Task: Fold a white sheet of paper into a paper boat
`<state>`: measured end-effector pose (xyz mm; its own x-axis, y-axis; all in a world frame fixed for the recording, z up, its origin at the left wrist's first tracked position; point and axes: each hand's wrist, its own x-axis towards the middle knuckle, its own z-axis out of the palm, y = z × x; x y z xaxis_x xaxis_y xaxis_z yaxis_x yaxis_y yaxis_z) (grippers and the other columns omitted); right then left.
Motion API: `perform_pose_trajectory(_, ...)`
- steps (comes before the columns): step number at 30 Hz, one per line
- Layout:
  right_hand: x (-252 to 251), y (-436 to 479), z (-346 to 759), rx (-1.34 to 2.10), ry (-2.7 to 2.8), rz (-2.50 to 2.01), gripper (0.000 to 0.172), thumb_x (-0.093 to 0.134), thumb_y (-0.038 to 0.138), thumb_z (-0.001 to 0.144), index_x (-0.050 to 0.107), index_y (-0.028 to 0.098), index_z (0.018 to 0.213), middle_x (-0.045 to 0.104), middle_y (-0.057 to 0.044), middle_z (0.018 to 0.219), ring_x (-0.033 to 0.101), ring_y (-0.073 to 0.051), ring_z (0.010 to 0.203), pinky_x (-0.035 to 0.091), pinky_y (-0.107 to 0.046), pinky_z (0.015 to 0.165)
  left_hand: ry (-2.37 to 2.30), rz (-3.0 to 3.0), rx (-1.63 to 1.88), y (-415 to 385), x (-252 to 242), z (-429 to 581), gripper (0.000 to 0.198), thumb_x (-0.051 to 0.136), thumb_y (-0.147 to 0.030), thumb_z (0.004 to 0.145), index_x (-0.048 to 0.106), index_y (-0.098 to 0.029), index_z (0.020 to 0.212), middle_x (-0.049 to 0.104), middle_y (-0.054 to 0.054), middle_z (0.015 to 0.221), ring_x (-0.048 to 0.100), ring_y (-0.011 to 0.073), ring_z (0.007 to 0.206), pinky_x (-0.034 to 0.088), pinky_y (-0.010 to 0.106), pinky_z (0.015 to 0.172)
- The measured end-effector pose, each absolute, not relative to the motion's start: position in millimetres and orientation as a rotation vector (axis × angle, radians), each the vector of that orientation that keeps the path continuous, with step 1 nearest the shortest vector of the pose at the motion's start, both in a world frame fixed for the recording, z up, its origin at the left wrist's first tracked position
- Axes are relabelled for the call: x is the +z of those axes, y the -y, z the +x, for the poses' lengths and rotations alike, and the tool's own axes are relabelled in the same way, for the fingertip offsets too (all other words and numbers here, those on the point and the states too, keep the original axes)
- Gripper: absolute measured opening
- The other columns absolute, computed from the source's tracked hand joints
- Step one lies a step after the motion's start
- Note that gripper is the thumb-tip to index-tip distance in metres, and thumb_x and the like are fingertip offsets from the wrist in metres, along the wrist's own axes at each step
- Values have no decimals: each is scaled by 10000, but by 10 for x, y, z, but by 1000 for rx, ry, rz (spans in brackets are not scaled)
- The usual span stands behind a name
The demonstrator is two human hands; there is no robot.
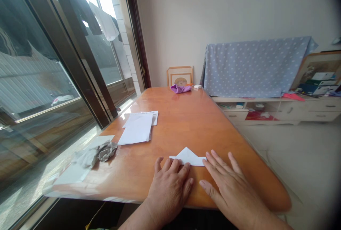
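A folded sheet of white paper (188, 155) lies on the wooden table (181, 123) near its front edge. It has a triangular peak pointing away from me and a flat strip along its near side. My left hand (170, 183) rests on the strip's left part, fingertips pressing the paper down. My right hand (229, 182) is spread, with its fingertips at the strip's right end and the thumb apart on the near side. Neither hand is wrapped around anything.
White sheets (138, 127) lie stacked on the table's left side. Nearer the left edge are a crumpled grey cloth (106, 151) and more paper (73, 173). A purple cloth (180, 88) and a small white box (197, 86) sit at the far end. Glass doors (66, 45) stand at left.
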<state>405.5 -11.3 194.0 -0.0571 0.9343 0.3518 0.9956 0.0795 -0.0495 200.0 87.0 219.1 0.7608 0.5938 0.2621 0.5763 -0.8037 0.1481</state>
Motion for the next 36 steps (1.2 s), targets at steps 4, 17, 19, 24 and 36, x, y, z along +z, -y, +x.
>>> perform_pose_trajectory(4, 1935, 4, 3945, -169, 2212, -1851, 604, 357, 549, 1024, 462, 183, 1492, 443, -144, 1538, 389, -318, 1442, 240, -643, 1179, -957, 2891, 451, -873, 2182, 1999, 320, 438, -441, 1014, 567, -347, 1291, 611, 30, 1156, 514, 260, 1120, 225, 546, 1092)
perform_pose_trajectory(17, 1780, -30, 3984, -196, 2252, -1808, 638, 435, 574, 988, 458, 193, 1500, 489, -160, 1502, 446, -348, 1401, 176, -653, 1191, -998, 2918, 489, -872, 2139, 1946, 409, 414, -511, 1009, 536, -388, 1380, 581, 49, 1305, 467, 286, 1245, 228, 549, 1115)
perform_pose_trajectory(19, 1800, -41, 3980, -171, 2246, -1811, 661, 431, 601, 979, 467, 188, 1494, 495, -173, 1493, 461, -355, 1389, 193, -664, 1181, -1010, 2928, 511, -882, 2112, 1930, 424, 417, -527, 1004, 530, -393, 1390, 552, 52, 1370, 420, 301, 1312, 227, 549, 1122)
perform_pose_trajectory(24, 1834, -54, 3967, -117, 2249, -1835, 672, 456, 608, 962, 496, 175, 1474, 511, -193, 1473, 482, -382, 1366, 211, -714, 1148, -1032, 2887, 491, -881, 2114, 1924, 418, 402, -534, 1007, 529, -411, 1385, 567, 38, 1330, 393, 303, 1338, 212, 558, 1132)
perform_pose_trajectory(36, 1739, -45, 4011, -161, 2206, -1803, 720, 512, 614, 927, 442, 197, 1511, 507, -171, 1484, 479, -358, 1375, 106, -667, 1202, -1070, 2865, 476, -1048, 2062, 1692, 448, 457, -584, 972, 527, -453, 1395, 540, 45, 1360, 337, 352, 1383, 166, 616, 1133)
